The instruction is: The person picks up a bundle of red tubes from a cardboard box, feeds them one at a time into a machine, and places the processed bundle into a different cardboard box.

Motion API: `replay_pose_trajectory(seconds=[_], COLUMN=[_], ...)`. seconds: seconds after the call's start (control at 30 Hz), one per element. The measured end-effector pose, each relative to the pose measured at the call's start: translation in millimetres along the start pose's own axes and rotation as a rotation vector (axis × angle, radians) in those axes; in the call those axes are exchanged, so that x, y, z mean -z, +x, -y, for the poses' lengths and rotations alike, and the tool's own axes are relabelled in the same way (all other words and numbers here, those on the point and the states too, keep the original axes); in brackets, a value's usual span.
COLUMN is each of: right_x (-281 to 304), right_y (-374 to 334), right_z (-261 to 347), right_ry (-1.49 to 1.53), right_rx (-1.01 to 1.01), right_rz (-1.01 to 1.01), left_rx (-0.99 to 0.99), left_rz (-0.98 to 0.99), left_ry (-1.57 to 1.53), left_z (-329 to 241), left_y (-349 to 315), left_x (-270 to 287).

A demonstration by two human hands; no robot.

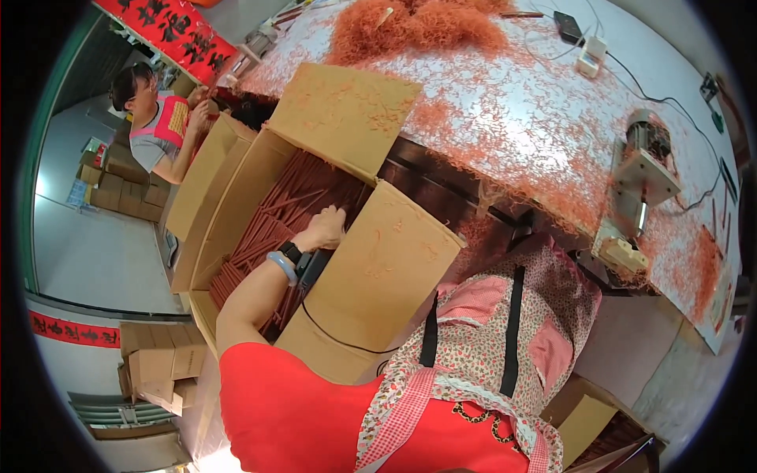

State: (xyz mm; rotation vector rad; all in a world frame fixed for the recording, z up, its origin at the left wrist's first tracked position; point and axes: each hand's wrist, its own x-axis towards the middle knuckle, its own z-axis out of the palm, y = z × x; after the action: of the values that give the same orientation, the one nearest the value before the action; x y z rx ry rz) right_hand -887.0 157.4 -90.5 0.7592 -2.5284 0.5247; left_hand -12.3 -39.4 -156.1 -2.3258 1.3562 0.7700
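My left hand (323,229) reaches into an open cardboard box (236,177), with a dark watch and a pale blue bangle at the wrist. Its fingers are curled downward at the box's right side, and their tips are hidden, so what they hold cannot be made out. Inside the box, next to the hand, lie many thin reddish-brown sticks (272,217), mostly lengthwise. A dark device (314,268) with a black cable sits along my wrist. The box flaps stand spread outward, with orange shavings on two of them. My right hand is out of sight.
A white table (524,142) strewn with orange shavings runs along the far side, with a shavings heap (418,31) on it. A small motor-driven machine (646,169) stands at its right edge. Another person (162,126) works at the left. Stacked cartons (162,355) stand behind.
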Motion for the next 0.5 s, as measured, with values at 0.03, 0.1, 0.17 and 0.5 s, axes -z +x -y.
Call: replay_pose_trajectory(seconds=[0.03, 0.1, 0.17, 0.5], right_x=[-0.3, -2.9, -4.8, 5.8], right_y=[2.8, 1.6, 1.3, -17.8], right_z=[20.0, 61.9, 107.7, 217.4], right_ry=[0.095, 0.124, 0.155, 0.228], right_rx=[0.099, 0.16, 0.223, 0.28], right_rz=[0.015, 0.063, 0.112, 0.352], left_rx=[-0.007, -0.016, -0.01, 0.177], left_rz=[-0.1, -0.309, -0.435, -0.577], left_ry=[0.025, 0.079, 0.008, -0.336], left_z=[0.6, 5.6, 10.1, 47.1], left_y=[4.3, 10.6, 18.3, 16.9], left_x=[-10.2, -23.4, -31.6, -18.0])
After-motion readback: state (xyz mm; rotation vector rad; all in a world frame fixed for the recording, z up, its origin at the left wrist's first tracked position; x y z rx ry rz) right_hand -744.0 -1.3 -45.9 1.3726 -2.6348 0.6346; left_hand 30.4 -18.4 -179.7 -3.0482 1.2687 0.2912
